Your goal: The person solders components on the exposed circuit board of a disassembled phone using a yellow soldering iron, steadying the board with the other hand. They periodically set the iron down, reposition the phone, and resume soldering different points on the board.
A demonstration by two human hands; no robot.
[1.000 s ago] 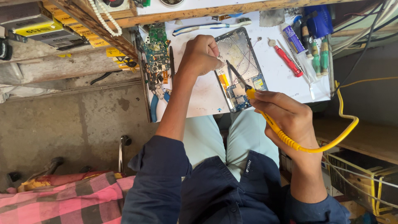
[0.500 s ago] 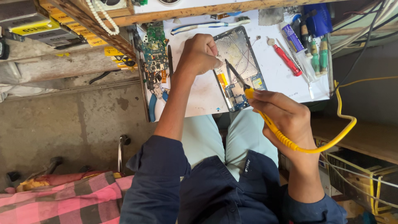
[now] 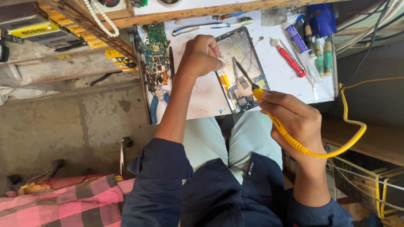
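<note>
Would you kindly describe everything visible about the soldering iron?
The soldering iron has a yellow handle, a dark slim metal tip and a yellow cord that loops off to the right. The right hand holds it like a pen, tilted, its tip over the opened tablet on the white mat.

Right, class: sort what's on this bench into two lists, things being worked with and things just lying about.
In use: soldering iron in right hand; opened tablet, steadied by left hand.

Lying about: red screwdriver, green circuit board, blue pliers, tube, green screwdrivers.
</note>
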